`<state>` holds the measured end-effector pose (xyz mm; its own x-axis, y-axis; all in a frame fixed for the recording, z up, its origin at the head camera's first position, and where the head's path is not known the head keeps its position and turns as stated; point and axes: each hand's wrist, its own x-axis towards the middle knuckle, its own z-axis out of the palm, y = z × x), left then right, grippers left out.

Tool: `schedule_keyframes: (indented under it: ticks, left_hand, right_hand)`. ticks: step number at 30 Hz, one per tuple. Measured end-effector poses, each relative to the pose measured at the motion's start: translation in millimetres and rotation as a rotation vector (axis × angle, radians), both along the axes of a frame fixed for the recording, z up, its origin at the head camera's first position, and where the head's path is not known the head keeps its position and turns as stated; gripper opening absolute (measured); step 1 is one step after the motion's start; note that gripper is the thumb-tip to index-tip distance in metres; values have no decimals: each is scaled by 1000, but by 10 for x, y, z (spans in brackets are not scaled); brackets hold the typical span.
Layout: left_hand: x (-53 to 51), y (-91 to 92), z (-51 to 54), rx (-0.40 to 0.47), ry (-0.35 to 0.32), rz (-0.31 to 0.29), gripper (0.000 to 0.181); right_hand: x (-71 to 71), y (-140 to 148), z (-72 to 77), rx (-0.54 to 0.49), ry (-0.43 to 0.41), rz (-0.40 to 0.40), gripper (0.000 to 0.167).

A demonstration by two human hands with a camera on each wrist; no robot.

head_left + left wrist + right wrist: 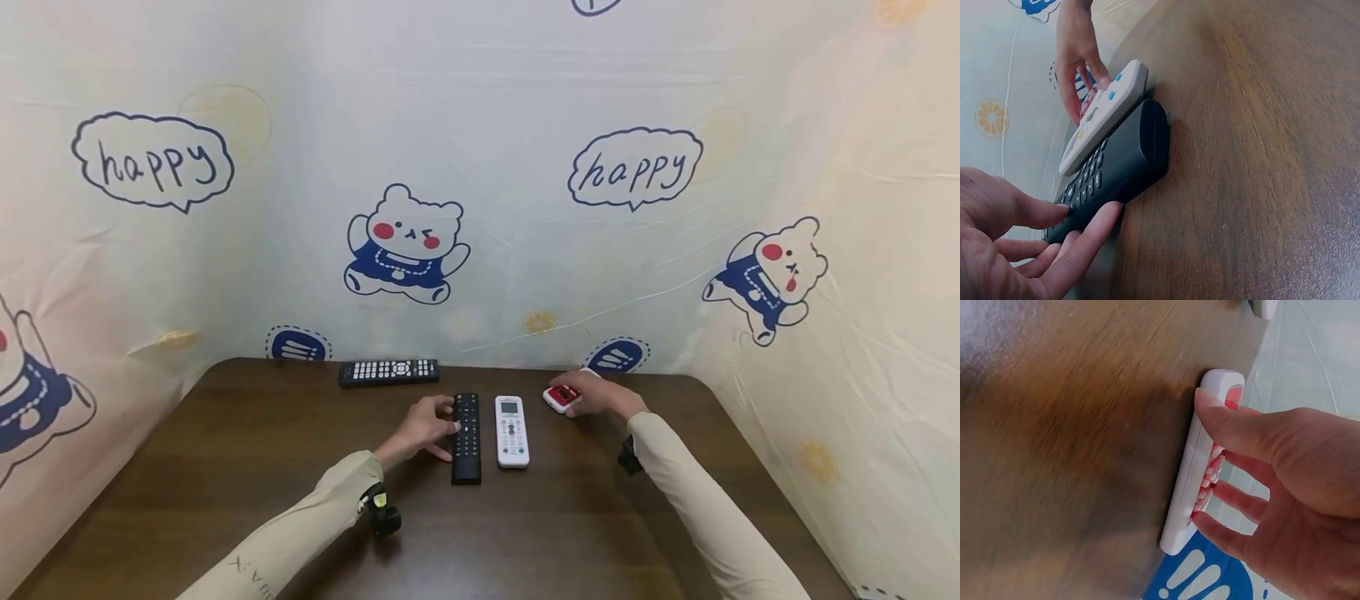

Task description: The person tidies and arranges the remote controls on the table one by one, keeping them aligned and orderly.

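A black remote control [467, 450] lies lengthwise on the table, keys up. My left hand [423, 429] is at its left side. In the left wrist view the digits of the left hand [1029, 244] pinch the black remote [1129, 153] between its key face and its side edge. To the right, my right hand [596, 393] grips a white remote with a red face [561, 398]. From the right wrist the thumb of the right hand [1272, 456] presses that remote's side edge [1180, 506], with the curled fingertips on its keys. Part of its face is hidden.
Between the hands lies a white remote [512, 433] with a small grey screen. Another black remote [388, 372] with pale keys sits crosswise at the table's back edge. Behind the brown table [262, 450] hangs a printed cloth [510, 275].
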<state>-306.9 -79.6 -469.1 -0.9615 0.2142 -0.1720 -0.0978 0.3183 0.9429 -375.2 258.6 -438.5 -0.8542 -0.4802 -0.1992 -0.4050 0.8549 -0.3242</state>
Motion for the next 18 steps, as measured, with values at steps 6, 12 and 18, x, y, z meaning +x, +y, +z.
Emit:
schedule_keyframes:
  ticks: [6, 12, 18]
  left_hand:
    - [-7, 3, 2, 2, -9, 0, 56]
    - [-37, 1, 0, 15, 3, -1, 56]
    - [-32, -9, -21, 24, -9, 3, 55]
  right_hand:
    - [-24, -16, -31, 67, 103, -35, 54]
    - [-80, -93, -110, 6, 176, -139, 49]
    - [-94, -28, -97, -49, 47, -190, 52]
